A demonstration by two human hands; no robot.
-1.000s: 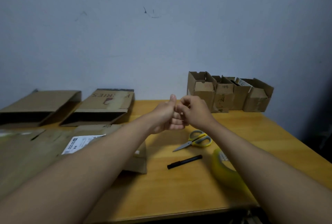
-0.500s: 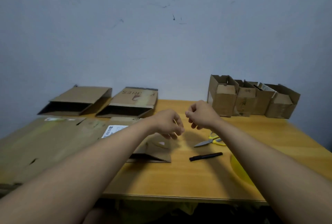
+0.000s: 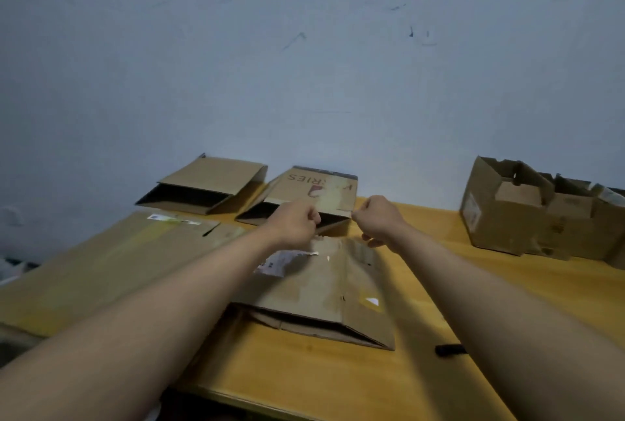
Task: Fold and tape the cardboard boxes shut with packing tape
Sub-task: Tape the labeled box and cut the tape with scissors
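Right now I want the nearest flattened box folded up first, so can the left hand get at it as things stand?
Probably yes. The left hand hovers with curled fingers holding nothing, just above the far edge of the flattened box lying on the table. Nothing lies between them; the right hand is off to the side.

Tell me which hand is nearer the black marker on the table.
Right. The right hand hangs above the table's far middle with its forearm passing over the black marker; the left hand is farther off to the marker's left.

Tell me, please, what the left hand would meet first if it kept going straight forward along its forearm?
Probably the flattened brown cardboard box with red lettering just beyond the left hand; depth is unclear, so it might pass above it.
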